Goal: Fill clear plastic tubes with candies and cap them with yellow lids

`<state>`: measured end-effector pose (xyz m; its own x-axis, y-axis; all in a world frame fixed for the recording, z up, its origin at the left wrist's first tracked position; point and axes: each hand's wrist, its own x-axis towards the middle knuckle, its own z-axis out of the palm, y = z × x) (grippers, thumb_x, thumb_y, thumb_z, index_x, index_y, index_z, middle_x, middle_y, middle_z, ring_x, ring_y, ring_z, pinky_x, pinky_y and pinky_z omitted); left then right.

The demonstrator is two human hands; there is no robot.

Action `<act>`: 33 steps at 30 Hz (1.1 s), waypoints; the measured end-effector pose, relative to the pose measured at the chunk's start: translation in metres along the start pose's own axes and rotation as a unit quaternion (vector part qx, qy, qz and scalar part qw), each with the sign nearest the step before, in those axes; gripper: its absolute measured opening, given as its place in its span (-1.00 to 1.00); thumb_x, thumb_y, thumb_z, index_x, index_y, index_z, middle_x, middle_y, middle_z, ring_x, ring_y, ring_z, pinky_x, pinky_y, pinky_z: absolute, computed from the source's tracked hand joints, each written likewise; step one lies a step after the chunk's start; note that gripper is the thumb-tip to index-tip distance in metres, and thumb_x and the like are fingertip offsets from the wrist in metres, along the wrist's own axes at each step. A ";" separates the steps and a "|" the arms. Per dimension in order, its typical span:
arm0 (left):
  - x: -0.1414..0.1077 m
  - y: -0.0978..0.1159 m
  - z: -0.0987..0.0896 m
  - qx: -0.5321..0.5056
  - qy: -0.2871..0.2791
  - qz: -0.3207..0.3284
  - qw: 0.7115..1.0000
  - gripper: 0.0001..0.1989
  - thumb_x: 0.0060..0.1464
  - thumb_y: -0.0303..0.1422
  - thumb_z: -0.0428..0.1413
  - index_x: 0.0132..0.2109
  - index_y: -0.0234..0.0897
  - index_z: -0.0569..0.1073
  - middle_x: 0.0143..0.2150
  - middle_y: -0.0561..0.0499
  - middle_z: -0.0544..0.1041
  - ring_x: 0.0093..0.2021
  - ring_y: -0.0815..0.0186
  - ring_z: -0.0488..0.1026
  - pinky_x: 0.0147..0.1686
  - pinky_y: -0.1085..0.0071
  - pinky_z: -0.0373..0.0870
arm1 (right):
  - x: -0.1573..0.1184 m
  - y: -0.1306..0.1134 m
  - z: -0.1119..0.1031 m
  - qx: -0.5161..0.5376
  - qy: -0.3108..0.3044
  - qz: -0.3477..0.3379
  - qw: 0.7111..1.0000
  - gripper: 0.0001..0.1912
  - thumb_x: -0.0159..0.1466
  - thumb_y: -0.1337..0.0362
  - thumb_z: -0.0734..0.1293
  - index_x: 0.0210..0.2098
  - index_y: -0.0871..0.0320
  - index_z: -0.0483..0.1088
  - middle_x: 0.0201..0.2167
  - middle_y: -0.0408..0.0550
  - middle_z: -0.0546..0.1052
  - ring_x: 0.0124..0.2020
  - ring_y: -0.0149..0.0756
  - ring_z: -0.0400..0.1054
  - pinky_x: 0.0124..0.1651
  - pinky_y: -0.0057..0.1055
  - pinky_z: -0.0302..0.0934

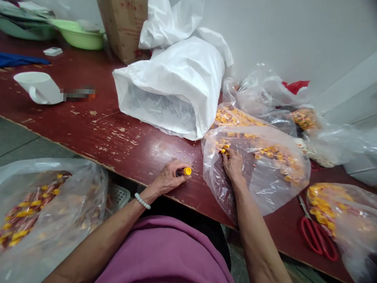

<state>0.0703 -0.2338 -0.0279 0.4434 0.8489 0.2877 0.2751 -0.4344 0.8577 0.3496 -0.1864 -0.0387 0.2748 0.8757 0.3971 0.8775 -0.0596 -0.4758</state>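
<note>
My left hand (170, 176), with a beaded bracelet at its wrist, is closed round a small dark tube with a yellow cap (187, 171), just above the table's front edge. Inside the mouth of a clear plastic bag (267, 193), my right hand (233, 161) has its fingers bent together at a yellow-capped piece (225, 148). More yellow pieces (271, 152) lie in that bag. Behind my hands, a white sack (191, 71) lies on its side, its mouth open toward me, with clear tubes (160, 109) inside.
Red-handled scissors (318, 239) lie at the right beside another bag of yellow pieces (325, 204). A white mug (38, 87) stands on the red table (92, 134) at the left. Below the edge, a large bag (91, 187) holds capped tubes. A carton (124, 23) stands behind.
</note>
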 end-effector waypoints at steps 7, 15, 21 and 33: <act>0.002 0.001 0.001 0.044 -0.017 0.004 0.999 -0.74 -0.02 -0.48 0.10 -0.12 -0.29 0.48 -0.14 -0.07 0.52 -0.14 0.22 0.41 -0.09 0.29 0.29 | -0.044 -0.048 -0.047 0.130 0.021 0.013 0.991 -0.64 0.32 0.14 0.12 -0.04 0.19 0.35 -0.24 0.03 0.49 -0.22 -0.22 0.37 -0.12 -0.23 0.25; 0.002 -0.010 0.005 0.068 -0.018 0.056 0.996 -0.83 0.06 -0.38 0.03 -0.20 -0.30 0.44 -0.23 -0.08 0.50 -0.19 0.19 0.37 -0.09 0.26 0.26 | -0.098 -0.146 -0.060 0.221 -0.100 -0.234 0.941 -0.75 0.29 0.40 0.18 -0.09 0.10 0.38 -0.22 0.00 0.42 -0.16 -0.28 0.34 -0.10 -0.31 0.29; 0.002 -0.011 0.005 0.049 -0.013 0.061 0.997 -0.82 0.10 -0.34 0.02 -0.16 -0.28 0.42 -0.17 -0.08 0.50 -0.13 0.18 0.38 -0.04 0.26 0.25 | -0.096 -0.142 -0.046 0.209 -0.109 -0.242 0.941 -0.66 0.27 0.38 0.20 0.05 0.10 0.27 -0.07 0.05 0.42 -0.06 -0.23 0.33 -0.05 -0.25 0.30; 0.002 -0.004 0.003 -0.045 0.001 0.018 0.999 -0.77 0.06 -0.40 0.01 -0.11 -0.28 0.41 -0.13 -0.08 0.49 -0.12 0.21 0.38 -0.03 0.28 0.26 | -0.115 -0.141 -0.030 0.016 -0.110 -0.299 0.948 -0.57 0.15 0.51 0.20 -0.04 0.05 0.37 0.08 -0.01 0.38 0.01 -0.06 0.20 -0.01 -0.05 0.13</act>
<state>0.0728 -0.2312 -0.0321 0.4496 0.8338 0.3204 0.1814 -0.4364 0.8813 0.2061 -0.2927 0.0061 -0.3593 0.8275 0.4314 0.8376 0.4899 -0.2419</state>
